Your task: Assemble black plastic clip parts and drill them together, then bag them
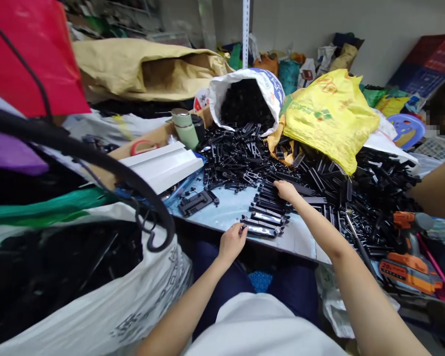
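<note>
Nearest the camera, a curved black bar (77, 147) is seen left of the row of black strips (270, 205) laid on a pale blue table (231, 210). The row's nearest strip (261, 231) is touched by the left hand (231, 243), fingers bent; whether it is gripped cannot be told. The row's far end is met by the right hand (286, 190), its grip unclear. Behind the row, loose black parts (229, 160) are heaped.
</note>
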Tool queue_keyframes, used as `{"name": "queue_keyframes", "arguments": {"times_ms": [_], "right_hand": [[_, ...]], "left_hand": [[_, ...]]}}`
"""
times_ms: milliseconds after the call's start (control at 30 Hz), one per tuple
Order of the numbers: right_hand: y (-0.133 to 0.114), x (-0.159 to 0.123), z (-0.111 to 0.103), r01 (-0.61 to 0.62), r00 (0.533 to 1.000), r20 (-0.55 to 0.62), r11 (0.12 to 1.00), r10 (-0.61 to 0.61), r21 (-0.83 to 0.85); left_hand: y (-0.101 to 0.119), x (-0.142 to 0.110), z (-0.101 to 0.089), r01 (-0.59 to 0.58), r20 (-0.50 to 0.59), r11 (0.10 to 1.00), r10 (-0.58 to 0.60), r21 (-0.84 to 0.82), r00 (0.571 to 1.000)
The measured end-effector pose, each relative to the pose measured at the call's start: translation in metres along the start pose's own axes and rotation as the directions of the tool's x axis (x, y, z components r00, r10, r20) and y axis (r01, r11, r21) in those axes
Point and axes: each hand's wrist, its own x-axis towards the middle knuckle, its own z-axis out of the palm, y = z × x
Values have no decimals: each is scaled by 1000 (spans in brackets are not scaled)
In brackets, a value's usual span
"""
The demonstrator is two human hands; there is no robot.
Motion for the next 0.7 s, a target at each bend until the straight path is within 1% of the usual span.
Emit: {"name": "queue_keyframes", "arguments": {"times_ms": [100, 167, 200, 233, 267, 300, 333, 367, 400, 433, 467, 500, 533, 567, 700], "right_hand": [[3, 1, -7, 18, 1000, 8, 1000, -19, 23], [7, -2, -14, 35, 999, 0, 998, -35, 45], [9, -5, -18, 45, 999, -6, 998, -45, 52], [11, -7, -22, 61, 998, -3, 996, -61, 67], [12, -9, -26, 79, 997, 17, 992, -81, 100], [13, -10, -28, 93, 993, 55, 985, -102, 148], [14, -11, -29, 95, 987, 109, 973, -120, 210], [13, -11, -28, 81, 977, 170, 957, -132, 279], [12, -10, -26, 51, 965, 225, 937, -136, 345], [10, -9, -23, 14, 956, 264, 918, -129, 396], [8, -7, -19, -20, 952, 286, 906, -113, 424], [6, -6, -15, -49, 952, 293, 901, -89, 432], [3, -5, -11, -72, 955, 292, 903, -60, 423], [0, -4, -7, -92, 958, 284, 912, -28, 399], [-8, -5, 0, -157, 956, 284, 941, 69, 299]], "left_hand": [[5, -3, -2, 64, -66, 995, -69, -77, 995], [10, -9, -4, 139, -120, 971, -164, -194, 979], [12, -13, -5, 182, -113, 944, -220, -274, 969], [16, -17, -7, 235, -65, 902, -275, -362, 959], [19, -21, -8, 306, 25, 841, -330, -447, 944], [24, -25, -9, 402, 151, 756, -382, -516, 912], [29, -29, -10, 522, 304, 645, -427, -558, 852], [34, -32, -10, 651, 461, 507, -460, -565, 759], [40, -35, -10, 766, 602, 353, -476, -537, 641], [46, -36, -9, 850, 710, 199, -475, -488, 519], [53, -37, -8, 895, 782, 62, -463, -442, 418], [59, -36, -7, 908, 820, -46, -450, -416, 353], [65, -36, -5, 899, 832, -123, -449, -419, 326], [70, -34, -4, 878, 826, -177, -460, -445, 326], [85, -28, 4, 741, 760, -309, -516, -596, 396]]}}
